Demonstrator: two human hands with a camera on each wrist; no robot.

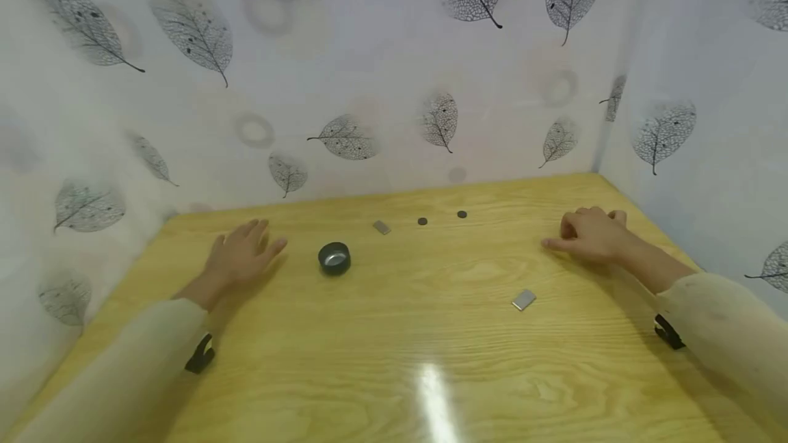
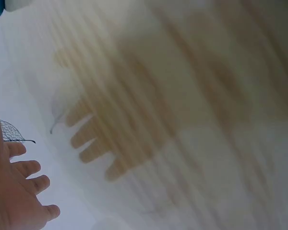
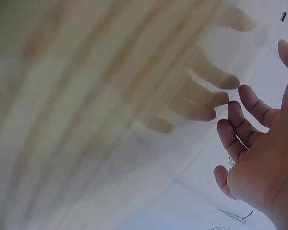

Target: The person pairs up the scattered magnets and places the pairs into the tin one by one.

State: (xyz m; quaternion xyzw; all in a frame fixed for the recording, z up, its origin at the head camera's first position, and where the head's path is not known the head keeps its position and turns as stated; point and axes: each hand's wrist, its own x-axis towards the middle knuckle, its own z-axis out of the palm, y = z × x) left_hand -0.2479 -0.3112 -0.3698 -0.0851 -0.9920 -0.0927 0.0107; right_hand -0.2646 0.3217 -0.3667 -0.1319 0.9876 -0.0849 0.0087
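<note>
On the left of the table, my left hand (image 1: 240,255) is held with fingers spread and nothing in it. Just right of it stands a small dark round cup (image 1: 334,258) with a shiny inside. At the right side my right hand (image 1: 591,234) has loosely bent fingers, also holding nothing. Nearest to that hand lies a small silver rectangular block (image 1: 524,300). Both wrist views show the left palm (image 2: 19,191) and right palm (image 3: 264,158) bare, over their reflections in the glossy tabletop.
Farther back lie a thin grey rectangular piece (image 1: 382,227), a dark disc (image 1: 422,221) and another dark disc (image 1: 462,214). Leaf-patterned white sheeting (image 1: 394,74) encloses the wood-grain table (image 1: 369,361) at the back and sides.
</note>
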